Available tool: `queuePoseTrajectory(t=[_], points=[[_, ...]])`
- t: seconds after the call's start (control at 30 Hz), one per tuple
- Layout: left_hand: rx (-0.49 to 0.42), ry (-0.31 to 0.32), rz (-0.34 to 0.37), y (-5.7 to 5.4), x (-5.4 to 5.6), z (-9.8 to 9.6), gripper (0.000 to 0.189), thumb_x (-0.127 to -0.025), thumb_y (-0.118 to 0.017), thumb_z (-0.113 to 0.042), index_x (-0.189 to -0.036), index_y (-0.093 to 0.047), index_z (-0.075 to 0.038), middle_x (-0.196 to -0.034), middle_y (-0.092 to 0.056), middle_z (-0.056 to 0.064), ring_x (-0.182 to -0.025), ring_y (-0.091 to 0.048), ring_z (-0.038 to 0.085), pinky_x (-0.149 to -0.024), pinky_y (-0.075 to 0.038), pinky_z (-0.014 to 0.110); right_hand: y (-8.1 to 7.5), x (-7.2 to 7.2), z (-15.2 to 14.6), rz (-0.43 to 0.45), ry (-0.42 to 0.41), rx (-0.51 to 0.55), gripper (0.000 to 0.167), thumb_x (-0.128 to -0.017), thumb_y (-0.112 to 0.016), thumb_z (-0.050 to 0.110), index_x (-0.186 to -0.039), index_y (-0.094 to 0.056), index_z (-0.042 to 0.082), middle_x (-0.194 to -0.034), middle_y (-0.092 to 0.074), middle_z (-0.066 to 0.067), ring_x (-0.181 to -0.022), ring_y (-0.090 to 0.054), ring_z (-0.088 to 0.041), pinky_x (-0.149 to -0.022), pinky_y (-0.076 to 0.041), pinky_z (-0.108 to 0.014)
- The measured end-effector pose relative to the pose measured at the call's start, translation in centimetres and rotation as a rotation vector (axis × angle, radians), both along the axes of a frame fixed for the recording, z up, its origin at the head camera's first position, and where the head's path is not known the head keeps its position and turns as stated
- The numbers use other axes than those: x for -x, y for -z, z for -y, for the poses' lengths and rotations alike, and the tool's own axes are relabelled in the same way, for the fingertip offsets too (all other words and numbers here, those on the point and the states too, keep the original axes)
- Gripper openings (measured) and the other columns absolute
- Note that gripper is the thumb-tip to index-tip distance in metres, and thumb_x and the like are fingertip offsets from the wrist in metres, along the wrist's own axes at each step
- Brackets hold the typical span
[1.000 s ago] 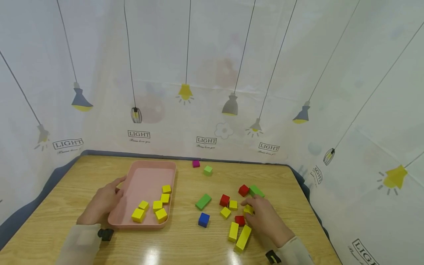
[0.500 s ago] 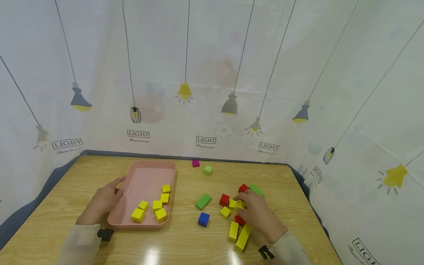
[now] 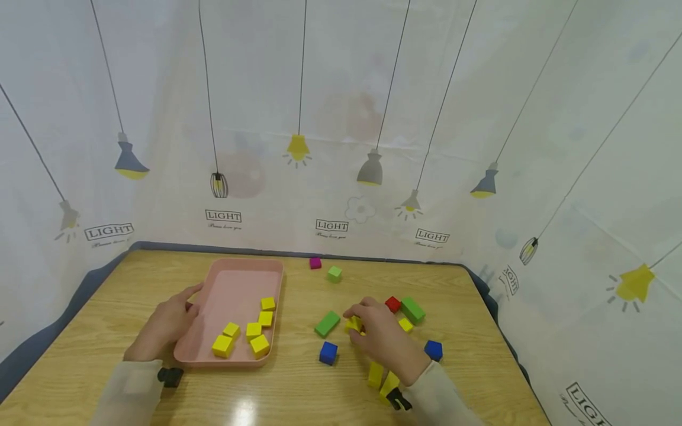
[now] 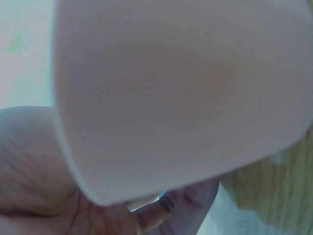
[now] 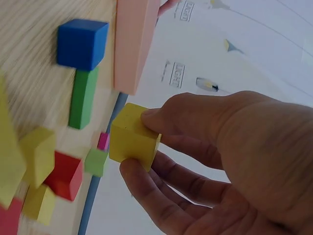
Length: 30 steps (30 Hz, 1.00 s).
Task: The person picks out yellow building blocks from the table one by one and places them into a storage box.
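A yellow cube (image 5: pixel 134 134) is pinched between the thumb and fingers of my right hand (image 3: pixel 386 334), raised above the other blocks. My left hand (image 3: pixel 167 324) holds the left side of the pink tray (image 3: pixel 242 278); in the left wrist view the tray wall covers much of that hand (image 4: pixel 39 171). Several yellow cubes (image 3: pixel 253 331) lie in the tray's near and right parts. Under and beside my right hand are two long yellow blocks (image 3: pixel 375 374), partly covered by the wrist. A red cube (image 5: pixel 67 175) and more yellow cubes show in the right wrist view.
Between tray and right hand lie a green block (image 3: pixel 327 324) and a blue cube (image 3: pixel 328 353). Farther back are a magenta cube (image 3: pixel 315 263) and a light green cube (image 3: pixel 334 274). At right sit another red cube (image 3: pixel 393 305), a green block (image 3: pixel 412 309) and a blue cube (image 3: pixel 434 350).
My right hand has picked up a yellow cube and moved left with it, uncovering a blue cube and another yellow cube at right. The left hand and tray have stayed put.
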<state>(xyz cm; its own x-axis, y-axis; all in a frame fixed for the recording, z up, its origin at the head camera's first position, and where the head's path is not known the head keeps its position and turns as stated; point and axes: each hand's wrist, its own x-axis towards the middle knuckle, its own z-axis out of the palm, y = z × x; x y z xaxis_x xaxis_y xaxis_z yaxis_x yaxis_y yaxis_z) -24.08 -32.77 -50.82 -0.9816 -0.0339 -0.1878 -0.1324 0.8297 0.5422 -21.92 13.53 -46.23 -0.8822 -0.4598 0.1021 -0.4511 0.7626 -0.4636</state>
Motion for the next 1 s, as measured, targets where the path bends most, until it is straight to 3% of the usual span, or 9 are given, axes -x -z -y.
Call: queuePoseTrajectory(t=[0.33, 0.6, 0.87, 1.0], points=[[0.009, -0.016, 0.014, 0.1, 0.0, 0.0, 0.065, -0.121, -0.055, -0.016, -0.179, -0.033, 0.003, -0.141, -0.069, 0.042, -0.103, -0.072, 0.037, -0.096, -0.067, 0.056, -1.0, -0.4, 5.3, -0.044, -0.121, -0.013, 0.027, -0.103, -0.089, 0.010, -0.129, -0.086, 0.008, -0.116, -0.076, -0.006, -0.093, -0.062, -0.011, -0.084, -0.059, -0.022], [0.011, -0.004, 0.002, 0.0, -0.1, -0.1, 0.064, -0.120, -0.054, -0.015, -0.178, -0.034, 0.005, -0.138, -0.070, 0.041, -0.098, -0.070, 0.033, -0.086, -0.062, 0.045, -1.8, -1.1, 9.6, -0.041, -0.180, -0.045, 0.028, -0.104, -0.088, 0.014, -0.133, -0.085, 0.013, -0.121, -0.076, -0.002, -0.093, -0.059, -0.006, -0.088, -0.060, -0.018], [-0.005, -0.016, 0.011, 0.4, 0.2, 0.1, 0.065, -0.120, -0.055, -0.016, -0.179, -0.034, 0.002, -0.134, -0.072, 0.038, -0.097, -0.070, 0.032, -0.083, -0.060, 0.043, -1.6, -1.2, 13.2, -0.042, -0.240, -0.094, 0.029, -0.106, -0.089, 0.020, -0.134, -0.085, 0.015, -0.130, -0.079, 0.001, -0.105, -0.065, -0.006, -0.094, -0.060, -0.016], [0.002, -0.028, 0.002, 1.1, 0.5, 0.4, 0.065, -0.119, -0.057, -0.016, -0.179, -0.038, -0.002, -0.131, -0.074, 0.035, -0.093, -0.069, 0.031, -0.080, -0.058, 0.040, -1.4, -1.2, 14.8, -0.024, -0.261, -0.118, 0.030, -0.105, -0.089, 0.020, -0.135, -0.086, 0.019, -0.125, -0.078, 0.005, -0.098, -0.061, -0.003, -0.088, -0.057, -0.013]])
